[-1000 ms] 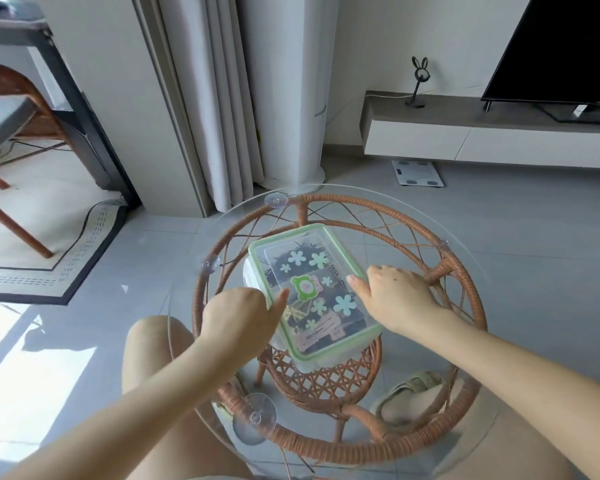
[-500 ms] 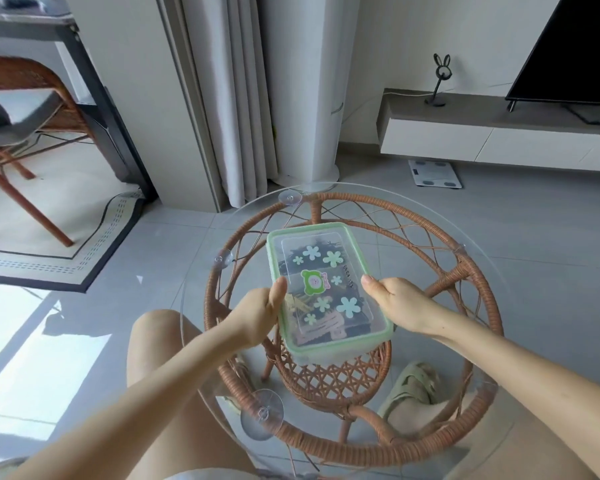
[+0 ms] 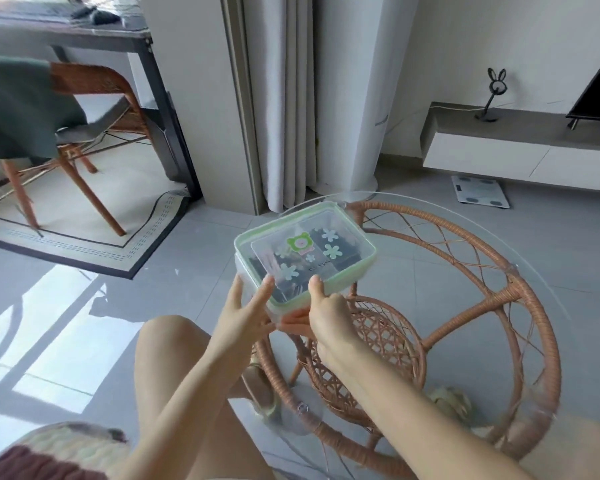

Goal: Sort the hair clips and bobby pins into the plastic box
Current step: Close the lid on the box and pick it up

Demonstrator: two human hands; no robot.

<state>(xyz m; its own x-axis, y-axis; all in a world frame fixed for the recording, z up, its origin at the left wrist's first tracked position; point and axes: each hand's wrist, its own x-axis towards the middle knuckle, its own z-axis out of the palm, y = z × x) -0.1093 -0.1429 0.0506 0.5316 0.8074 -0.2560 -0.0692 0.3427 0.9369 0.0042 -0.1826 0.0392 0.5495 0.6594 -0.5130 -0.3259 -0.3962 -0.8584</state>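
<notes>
The clear plastic box (image 3: pixel 357 268) has a green-rimmed lid with flower stickers and a green frog sticker. Dark hair clips and pins show through the lid. Both hands hold it lifted over the left edge of the glass table, tilted a little. My left hand (image 3: pixel 246 313) grips the near left corner, fingers up the side. My right hand (image 3: pixel 326 317) grips the near edge, thumb on the lid rim and fingers under the base.
The round glass tabletop on a rattan frame (image 3: pixel 520 306) fills the right. A bare knee (image 3: pixel 167 344) is below the box. A wicker chair (image 3: pixel 84 109) and desk stand far left on a rug; a white TV bench (image 3: pixel 520 147) and floor scale (image 3: pixel 478 194) lie beyond.
The closed box rested on the table with a hand at each side; now both hands have lifted it and carried it left, past the table's edge. The view turned left.
</notes>
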